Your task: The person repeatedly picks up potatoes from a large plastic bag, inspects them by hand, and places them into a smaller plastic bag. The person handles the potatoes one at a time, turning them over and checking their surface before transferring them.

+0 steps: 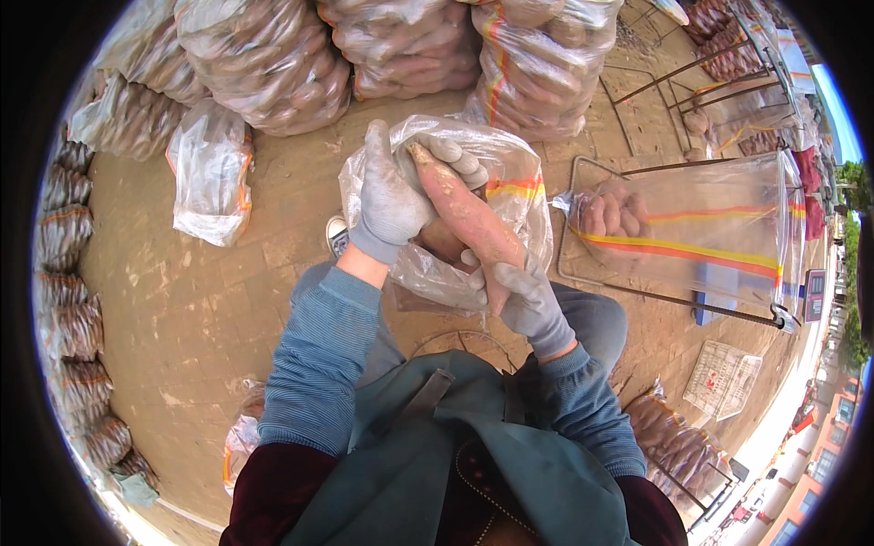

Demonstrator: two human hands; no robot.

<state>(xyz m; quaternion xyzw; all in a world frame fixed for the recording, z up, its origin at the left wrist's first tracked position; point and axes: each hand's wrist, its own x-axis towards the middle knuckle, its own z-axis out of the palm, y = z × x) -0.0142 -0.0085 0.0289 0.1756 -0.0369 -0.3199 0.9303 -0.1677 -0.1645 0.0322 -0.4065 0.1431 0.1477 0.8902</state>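
A long reddish sweet potato (468,215) lies slantwise between my gloved hands, above a clear plastic bag (529,160) with an orange and yellow stripe. My left hand (396,188) has its thumb raised and its palm behind the upper end of the root, with fingers curling round the far side. The lower end is gripped by my right hand (522,293), thumb in front. Inside the bag, partly hidden under my hands, another sweet potato (440,239) shows. Both gloves are pale grey.
Full bags of sweet potatoes (266,61) stand ahead and along the left. An empty-looking plastic bag (212,174) lies on the paved ground. To the right, a metal frame (573,225) holds a partly filled bag (710,225); a plastic crate (722,379) sits lower right.
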